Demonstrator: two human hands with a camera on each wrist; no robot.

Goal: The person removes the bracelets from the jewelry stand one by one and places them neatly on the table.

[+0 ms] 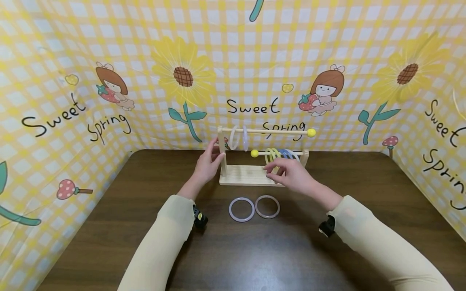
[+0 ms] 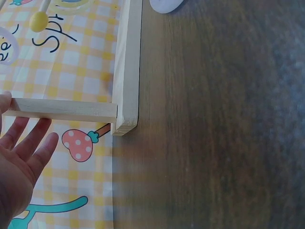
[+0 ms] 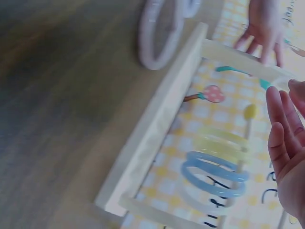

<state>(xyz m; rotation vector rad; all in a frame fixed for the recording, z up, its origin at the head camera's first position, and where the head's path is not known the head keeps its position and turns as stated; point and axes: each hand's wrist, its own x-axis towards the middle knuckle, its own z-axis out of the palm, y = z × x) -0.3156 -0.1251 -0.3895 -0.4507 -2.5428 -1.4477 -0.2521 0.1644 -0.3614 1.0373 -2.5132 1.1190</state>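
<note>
A pale wooden rack [image 1: 242,176] stands on the table with two rods tipped by yellow balls. My left hand [image 1: 207,165] holds its left post [image 2: 66,109], thumb on one side and fingers on the other. My right hand [image 1: 293,176] hovers in front of the lower rod, fingers loosely bent, with nothing seen between them. Behind it, yellow bangles [image 3: 221,143], blue bangles [image 3: 214,174] and a whitish one hang on the lower rod. On the upper rod hang a white bangle [image 1: 234,138] and a lavender bangle [image 1: 245,138].
Two more bangles lie flat on the dark wooden table [image 1: 240,258] before the rack: a lavender ring [image 1: 231,209] and a greyish-pink ring [image 1: 278,208]. A yellow checked cloth [image 1: 233,48] with printed flowers hangs close behind the rack and along both sides.
</note>
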